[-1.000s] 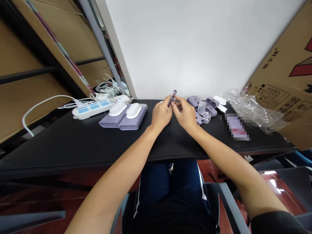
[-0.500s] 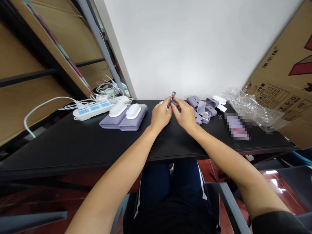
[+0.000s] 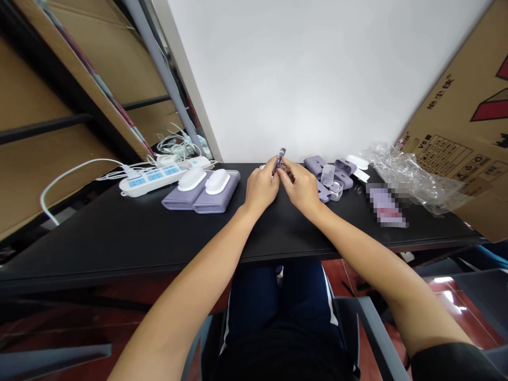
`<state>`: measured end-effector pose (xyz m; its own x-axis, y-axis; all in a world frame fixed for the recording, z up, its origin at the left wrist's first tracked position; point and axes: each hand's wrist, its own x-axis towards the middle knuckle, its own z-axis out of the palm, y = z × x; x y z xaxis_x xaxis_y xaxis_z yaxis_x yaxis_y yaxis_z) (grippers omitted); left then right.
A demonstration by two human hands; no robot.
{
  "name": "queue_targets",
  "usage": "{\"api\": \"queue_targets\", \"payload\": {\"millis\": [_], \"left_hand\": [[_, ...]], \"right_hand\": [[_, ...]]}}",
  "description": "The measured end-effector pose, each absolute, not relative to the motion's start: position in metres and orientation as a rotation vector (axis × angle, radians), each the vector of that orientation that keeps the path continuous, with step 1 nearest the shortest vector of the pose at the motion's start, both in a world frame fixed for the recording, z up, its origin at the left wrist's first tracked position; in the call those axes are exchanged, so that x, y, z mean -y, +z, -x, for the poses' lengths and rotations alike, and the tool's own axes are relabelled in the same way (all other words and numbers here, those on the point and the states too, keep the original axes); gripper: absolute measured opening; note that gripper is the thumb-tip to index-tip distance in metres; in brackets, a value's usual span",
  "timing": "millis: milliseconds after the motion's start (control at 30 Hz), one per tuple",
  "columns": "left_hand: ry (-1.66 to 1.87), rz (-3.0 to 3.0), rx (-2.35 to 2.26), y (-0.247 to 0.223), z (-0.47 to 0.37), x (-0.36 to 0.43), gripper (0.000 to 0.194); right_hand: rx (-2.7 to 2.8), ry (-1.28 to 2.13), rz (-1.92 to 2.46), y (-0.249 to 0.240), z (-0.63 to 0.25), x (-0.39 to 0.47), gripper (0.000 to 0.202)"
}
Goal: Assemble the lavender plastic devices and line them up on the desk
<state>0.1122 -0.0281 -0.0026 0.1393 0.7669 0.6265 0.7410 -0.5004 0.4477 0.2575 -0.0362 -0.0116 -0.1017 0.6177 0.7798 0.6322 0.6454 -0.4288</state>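
Observation:
My left hand is closed on a small purple plastic part, which stands upright between my hands above the black table. The fingers of my right hand pinch the same part from the other side, and its lower end is hidden by them. A white piece peeks out just behind my left hand. To the right of my right hand lies a cluster of purple plastic pieces with a clear plastic box among them.
Two purple cases, each with a white brush-like oval on top, lie at left by a white power strip with cables. At right are a white oval piece, a crumpled clear bag and a large cardboard box.
Almost nothing differs. The purple part in my fingers has tilted very slightly, and both hands hold the same place.

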Motion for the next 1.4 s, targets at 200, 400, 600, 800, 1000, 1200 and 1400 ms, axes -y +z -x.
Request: {"api": "queue_targets", "payload": {"millis": [200,400,600,800,1000,1200,1400], "left_hand": [[1.380,-2.297,-1.504,-0.0026,-0.1134,0.0297,0.047],[1.376,-2.344,-1.492,-0.0037,-0.1115,0.0283,0.048],[1.323,-2.359,-1.493,-0.0019,-0.1123,0.0285,0.049],[1.313,-2.371,-1.491,0.0002,-0.1141,0.0300,0.048],[1.289,-2.403,-1.483,-0.0011,-0.1130,0.0293,0.049],[1.351,-2.381,-1.388,-0.0050,-0.1104,0.0259,0.048],[1.464,-2.130,-0.977,-0.0014,-0.1088,0.0221,0.046]], "right_hand": [[1.753,0.013,1.007,-0.0098,-0.2573,0.0373,0.037],[1.741,0.039,0.991,-0.0094,-0.2583,0.0364,0.035],[1.746,-0.024,1.021,-0.0126,-0.2571,0.0376,0.036],[1.723,-0.053,1.039,-0.0137,-0.2561,0.0357,0.037],[1.723,-0.049,1.034,-0.0133,-0.2568,0.0353,0.035],[1.745,-0.063,1.031,-0.0138,-0.2575,0.0350,0.035],[1.731,-0.122,1.008,-0.0100,-0.2615,0.0335,0.035]]}}
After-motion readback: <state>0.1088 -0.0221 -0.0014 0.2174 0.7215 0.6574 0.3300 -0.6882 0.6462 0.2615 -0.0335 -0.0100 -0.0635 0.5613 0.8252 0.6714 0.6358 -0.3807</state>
